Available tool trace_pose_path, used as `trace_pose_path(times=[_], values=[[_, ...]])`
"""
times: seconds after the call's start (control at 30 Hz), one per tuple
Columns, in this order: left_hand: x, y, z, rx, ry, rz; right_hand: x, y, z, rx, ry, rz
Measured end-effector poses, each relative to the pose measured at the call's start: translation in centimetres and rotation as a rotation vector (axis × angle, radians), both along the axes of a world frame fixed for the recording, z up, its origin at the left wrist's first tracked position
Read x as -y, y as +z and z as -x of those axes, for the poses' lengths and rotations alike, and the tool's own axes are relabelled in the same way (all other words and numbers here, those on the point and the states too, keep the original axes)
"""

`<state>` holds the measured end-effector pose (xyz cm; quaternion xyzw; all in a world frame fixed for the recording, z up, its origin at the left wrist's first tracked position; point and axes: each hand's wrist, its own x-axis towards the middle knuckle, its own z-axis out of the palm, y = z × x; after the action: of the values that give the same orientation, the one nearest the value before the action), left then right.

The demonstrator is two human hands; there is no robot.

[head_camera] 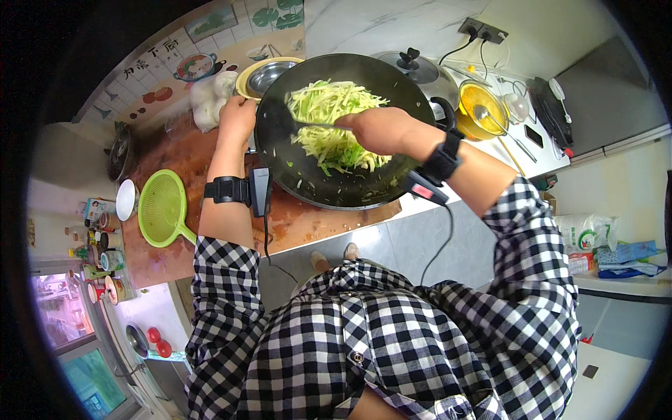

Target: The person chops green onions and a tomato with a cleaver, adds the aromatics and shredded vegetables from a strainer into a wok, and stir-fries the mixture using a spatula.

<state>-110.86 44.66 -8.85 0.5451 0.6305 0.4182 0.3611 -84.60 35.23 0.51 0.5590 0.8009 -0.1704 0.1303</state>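
Observation:
A large black wok (pixel 346 197) spans the area before me, tilted in view. Shredded pale-green vegetables (pixel 336 102) lie in it in two heaps, with scraps stuck to its sides. My left hand (pixel 239 121) is closed at the wok's left rim; the handle under its fingers is hidden. Over the middle of the wok, my right hand (pixel 380 131) grips a metal spatula (pixel 315 125), whose blurred end reaches the vegetables on the left. At the wok's right side a black loop handle (pixel 446 111) sticks out. Both wrists carry strapped black devices with cables.
A wooden board (pixel 157 268) bears a green colander (pixel 163 207) and a white bowl (pixel 126 199). Behind stand a metal bowl (pixel 262 79) and a white plastic bag (pixel 210 102). Rightward are a lidded pot (pixel 420 73), a yellow bowl with a ladle (pixel 475 121) and a phone (pixel 534 135).

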Motion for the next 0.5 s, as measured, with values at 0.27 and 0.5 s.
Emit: trace_pose_path(times=[0.27,0.5], values=[[-0.2,-0.2,0.0,-0.032,0.015,-0.068,-1.5,0.3,-4.5,-0.339,-0.277,0.095],[-0.5,-0.3,-1.9,0.066,-0.04,-0.069,3.8,2.1,-8.8,-0.277,-0.413,0.209]])
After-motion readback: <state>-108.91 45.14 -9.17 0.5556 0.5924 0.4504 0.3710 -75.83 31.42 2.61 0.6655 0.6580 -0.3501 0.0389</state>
